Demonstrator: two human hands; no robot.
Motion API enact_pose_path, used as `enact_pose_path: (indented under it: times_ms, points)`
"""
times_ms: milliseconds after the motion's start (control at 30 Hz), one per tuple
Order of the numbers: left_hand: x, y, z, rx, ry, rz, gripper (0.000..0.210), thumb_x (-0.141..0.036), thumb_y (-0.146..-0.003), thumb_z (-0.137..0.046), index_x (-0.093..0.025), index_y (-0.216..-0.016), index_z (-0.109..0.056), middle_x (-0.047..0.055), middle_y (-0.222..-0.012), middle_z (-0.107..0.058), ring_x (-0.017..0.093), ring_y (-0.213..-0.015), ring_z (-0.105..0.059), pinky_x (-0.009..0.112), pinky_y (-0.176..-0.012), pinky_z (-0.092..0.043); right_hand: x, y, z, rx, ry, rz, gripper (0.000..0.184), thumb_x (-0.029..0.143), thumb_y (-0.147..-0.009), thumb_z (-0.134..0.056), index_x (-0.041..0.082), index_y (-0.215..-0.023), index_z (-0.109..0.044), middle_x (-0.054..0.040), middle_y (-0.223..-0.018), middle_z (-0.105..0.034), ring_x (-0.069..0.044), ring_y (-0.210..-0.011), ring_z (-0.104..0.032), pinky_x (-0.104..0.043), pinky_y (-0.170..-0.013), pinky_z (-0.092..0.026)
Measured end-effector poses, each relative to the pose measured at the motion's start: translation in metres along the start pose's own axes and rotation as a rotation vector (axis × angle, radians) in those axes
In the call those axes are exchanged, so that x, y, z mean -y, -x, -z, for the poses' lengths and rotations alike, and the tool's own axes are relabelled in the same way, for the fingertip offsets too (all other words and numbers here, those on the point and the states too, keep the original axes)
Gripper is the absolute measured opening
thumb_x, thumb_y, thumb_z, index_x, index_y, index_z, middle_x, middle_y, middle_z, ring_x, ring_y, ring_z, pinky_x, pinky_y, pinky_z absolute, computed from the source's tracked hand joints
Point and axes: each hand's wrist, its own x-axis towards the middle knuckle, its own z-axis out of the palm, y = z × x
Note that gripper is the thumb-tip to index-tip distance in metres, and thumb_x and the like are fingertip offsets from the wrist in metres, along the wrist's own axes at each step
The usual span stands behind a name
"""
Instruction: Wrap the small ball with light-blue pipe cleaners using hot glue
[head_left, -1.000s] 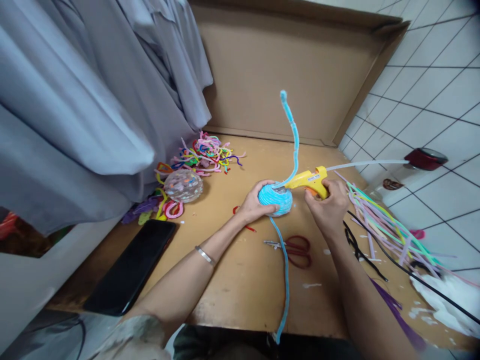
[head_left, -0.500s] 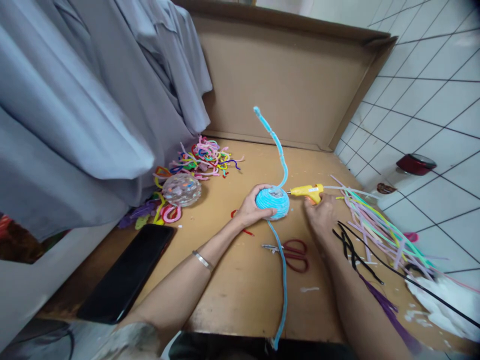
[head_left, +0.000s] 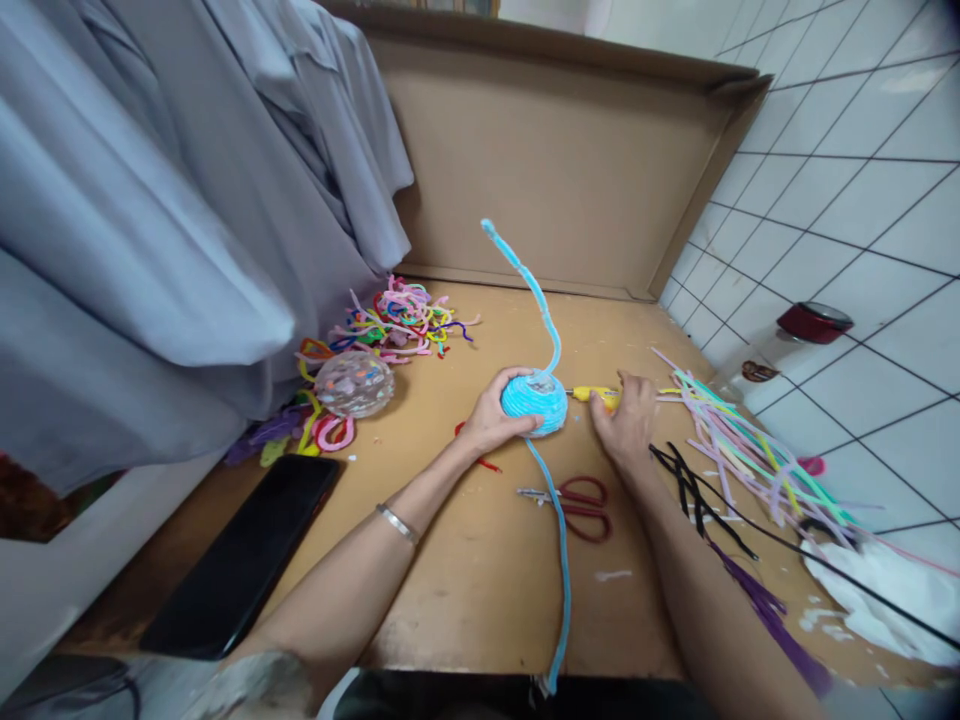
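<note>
My left hand point(head_left: 501, 418) is closed around a round form wrapped in light-blue pipe cleaner point(head_left: 534, 407), its top still showing a greyish clear surface. One blue strand point(head_left: 541, 300) curves up from it, and another point(head_left: 562, 560) trails down to the table's front edge. Just to the right, my right hand point(head_left: 628, 418) covers a yellow hot glue gun point(head_left: 592, 394), thumb on the near side and fingers over the far side. The nozzle points left at the ball, close to its side. Red-handled scissors point(head_left: 589, 508) lie below, between my forearms.
A black phone point(head_left: 244, 555) and a clear ball with coloured spots point(head_left: 355, 384) lie left, near a heap of pipe cleaners point(head_left: 409, 315). Pipe cleaner bundles point(head_left: 750, 440), a black cable point(head_left: 840, 570) and a red-lidded jar point(head_left: 780, 345) are right. A cardboard panel point(head_left: 525, 170) stands behind.
My right hand has shifted over the glue gun's body, which now sits lower and is mostly covered. The view has moved slightly; my left hand keeps its hold on the blue ball.
</note>
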Motion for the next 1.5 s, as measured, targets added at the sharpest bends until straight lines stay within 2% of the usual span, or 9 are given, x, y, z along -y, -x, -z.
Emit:
enact_pose_path:
  times_ms: [100, 200, 300, 367, 533, 800, 1133, 1367, 1500]
  points:
    - [-0.001, 0.000, 0.000, -0.026, -0.035, -0.059, 0.067, -0.027, -0.055, -0.081, -0.017, -0.116, -0.057, 0.010, -0.127, -0.060, 0.028, -0.119, -0.056, 0.042, -0.106, -0.042, 0.021, -0.001, 0.007, -0.055, -0.359, 0.204, 0.056, 0.039, -0.084, -0.056, 0.013, -0.134, -0.048, -0.0135, -0.104, -0.058, -0.026, -0.095, -0.055, -0.043, -0.086, -0.047]
    - [-0.002, 0.000, -0.001, -0.054, -0.086, -0.110, 0.064, -0.024, -0.055, -0.081, -0.019, -0.115, -0.058, 0.010, -0.127, -0.059, 0.028, -0.121, -0.055, 0.044, -0.108, -0.040, 0.049, -0.006, 0.017, -0.059, -0.577, 0.282, 0.060, 0.038, -0.083, -0.062, 0.018, -0.137, -0.047, -0.0089, -0.099, -0.059, -0.021, -0.084, -0.055, -0.038, -0.078, -0.050]
    - [-0.003, -0.001, -0.001, -0.059, -0.120, -0.126, 0.063, -0.021, -0.055, -0.080, -0.020, -0.114, -0.059, 0.009, -0.127, -0.059, 0.028, -0.122, -0.055, 0.044, -0.109, -0.040, 0.073, -0.014, 0.025, 0.001, -0.653, 0.326, 0.029, 0.036, -0.086, -0.061, 0.019, -0.110, -0.065, -0.0054, -0.085, -0.063, -0.018, -0.075, -0.058, -0.033, -0.070, -0.050]
    - [-0.003, -0.001, -0.001, -0.060, -0.118, -0.133, 0.063, -0.020, -0.055, -0.080, -0.020, -0.114, -0.059, 0.009, -0.126, -0.059, 0.028, -0.122, -0.055, 0.044, -0.109, -0.040, 0.081, -0.018, 0.025, 0.036, -0.693, 0.300, 0.017, 0.034, -0.089, -0.056, 0.020, -0.089, -0.067, -0.0042, -0.077, -0.065, -0.017, -0.070, -0.060, -0.030, -0.066, -0.050]
    - [-0.002, -0.002, 0.000, -0.052, -0.107, -0.130, 0.063, -0.021, -0.055, -0.079, -0.020, -0.115, -0.059, 0.010, -0.126, -0.059, 0.028, -0.121, -0.056, 0.045, -0.108, -0.041, 0.073, -0.014, 0.019, 0.098, -0.735, 0.175, 0.018, 0.035, -0.088, -0.060, 0.020, -0.081, -0.068, -0.0044, -0.078, -0.071, -0.017, -0.072, -0.064, -0.030, -0.068, -0.050]
    - [-0.006, 0.001, 0.001, -0.027, -0.112, -0.138, 0.062, -0.022, -0.056, -0.079, -0.020, -0.115, -0.059, 0.010, -0.129, -0.058, 0.029, -0.123, -0.054, 0.047, -0.109, -0.040, 0.059, -0.007, 0.014, 0.277, -0.823, 0.077, 0.021, 0.039, -0.081, -0.065, 0.019, -0.074, -0.068, -0.0029, -0.073, -0.067, -0.017, -0.070, -0.061, -0.029, -0.064, -0.048]
    - [-0.004, 0.000, 0.007, 0.074, -0.072, -0.139, 0.066, -0.031, -0.057, -0.083, -0.021, -0.118, -0.059, 0.012, -0.134, -0.055, 0.032, -0.127, -0.051, 0.051, -0.111, -0.037, 0.061, -0.008, 0.017, 0.379, -0.872, 0.036, 0.024, 0.041, -0.079, -0.067, 0.019, -0.072, -0.066, -0.0036, -0.073, -0.067, -0.017, -0.072, -0.060, -0.030, -0.067, -0.048]
    - [-0.004, 0.001, 0.012, 0.128, 0.042, -0.116, 0.049, -0.040, -0.072, -0.068, -0.022, -0.118, -0.060, 0.011, -0.138, -0.053, 0.032, -0.131, -0.049, 0.050, -0.112, -0.035, 0.061, -0.008, 0.020, 0.421, -0.872, 0.069, 0.023, 0.040, -0.081, -0.065, 0.019, -0.075, -0.067, -0.0037, -0.075, -0.065, -0.017, -0.072, -0.059, -0.029, -0.066, -0.048]
    - [0.001, -0.002, 0.011, 0.085, 0.120, -0.082, 0.039, -0.039, -0.078, -0.056, -0.020, -0.112, -0.064, 0.010, -0.136, -0.056, 0.031, -0.132, -0.048, 0.048, -0.113, -0.033, 0.061, -0.008, 0.020, 0.436, -0.863, 0.089, 0.022, 0.039, -0.082, -0.063, 0.019, -0.075, -0.067, -0.0036, -0.075, -0.065, -0.017, -0.071, -0.059, -0.028, -0.064, -0.046]
